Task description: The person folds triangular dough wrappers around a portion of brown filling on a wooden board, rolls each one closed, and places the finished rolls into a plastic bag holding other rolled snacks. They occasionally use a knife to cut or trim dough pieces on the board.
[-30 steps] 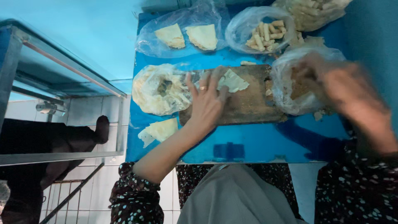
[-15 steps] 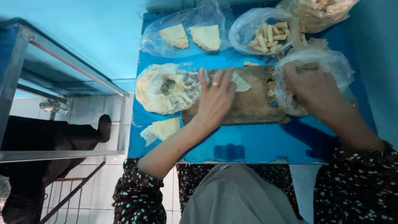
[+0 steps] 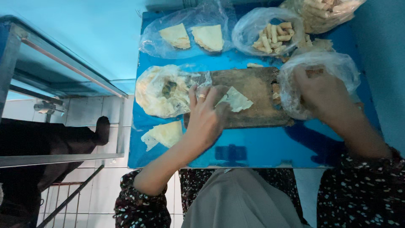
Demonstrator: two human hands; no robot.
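Observation:
A worn wooden board [image 3: 253, 97] lies on the shiny blue table [image 3: 261, 147]. On it rests a pale triangular pastry sheet [image 3: 236, 99]. My left hand [image 3: 207, 115], with a ring on one finger, presses flat on the board's left part, its fingers on the sheet's edge. My right hand [image 3: 325, 95] reaches into a clear plastic bag [image 3: 337, 69] at the board's right end; its fingertips are hidden in the bag, and what it holds cannot be told.
A bag of stacked pastry sheets [image 3: 162, 90] lies left of the board. A loose folded sheet [image 3: 165, 134] sits near the front edge. Behind are bagged triangular pieces [image 3: 194, 37], rolled pastries [image 3: 272, 36] and another bag [image 3: 325, 12]. A metal-framed shelf [image 3: 63, 84] stands on the left.
My right hand has moved from above the bag down into it. My left hand shifted a little on the board, fingers now lying on the pastry sheet's edge.

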